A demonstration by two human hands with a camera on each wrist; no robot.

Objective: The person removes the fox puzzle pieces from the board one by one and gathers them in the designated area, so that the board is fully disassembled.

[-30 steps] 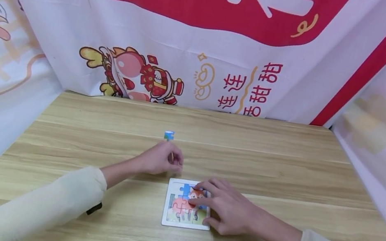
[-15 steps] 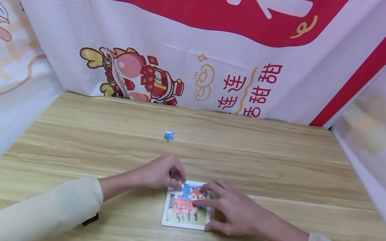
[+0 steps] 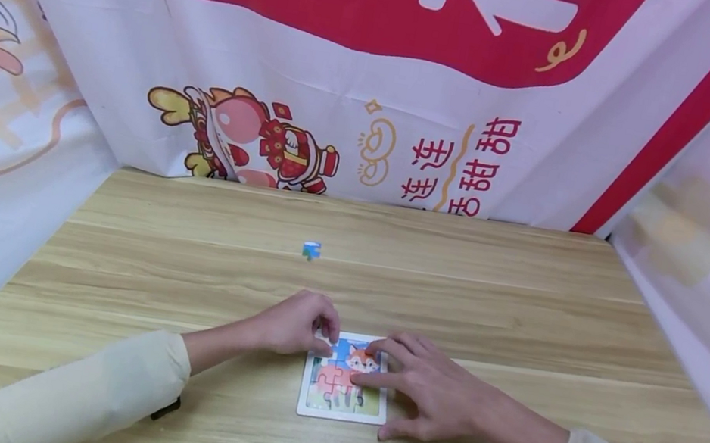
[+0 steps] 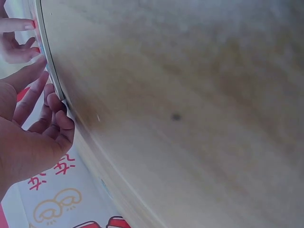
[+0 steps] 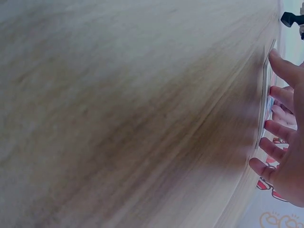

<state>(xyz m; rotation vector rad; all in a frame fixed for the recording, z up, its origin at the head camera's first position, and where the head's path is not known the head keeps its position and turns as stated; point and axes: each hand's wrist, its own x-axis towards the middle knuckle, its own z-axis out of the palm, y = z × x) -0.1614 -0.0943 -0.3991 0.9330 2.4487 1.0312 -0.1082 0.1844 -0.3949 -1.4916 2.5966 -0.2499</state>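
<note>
a piece is being pressed into the top-left corner of the puzzle tray point(image 3: 302, 406) by the left hand point(image 3: 297, 322) – grip curled, contents hidden – while flat right hand point(image 3: 424, 396) fingers are steadying it; the loose piece point(image 3: 312, 249) farther up the desk point(image 3: 521, 308) probably follows.

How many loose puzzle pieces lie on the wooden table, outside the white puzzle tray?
1. A small blue-green puzzle piece lies alone on the wooden table, beyond the white puzzle tray. The left hand, at the tray's far-left corner, may hide another.

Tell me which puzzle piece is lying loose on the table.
The small blue-green piece, alone on the table beyond both hands; the others sit inside the white tray.
</note>
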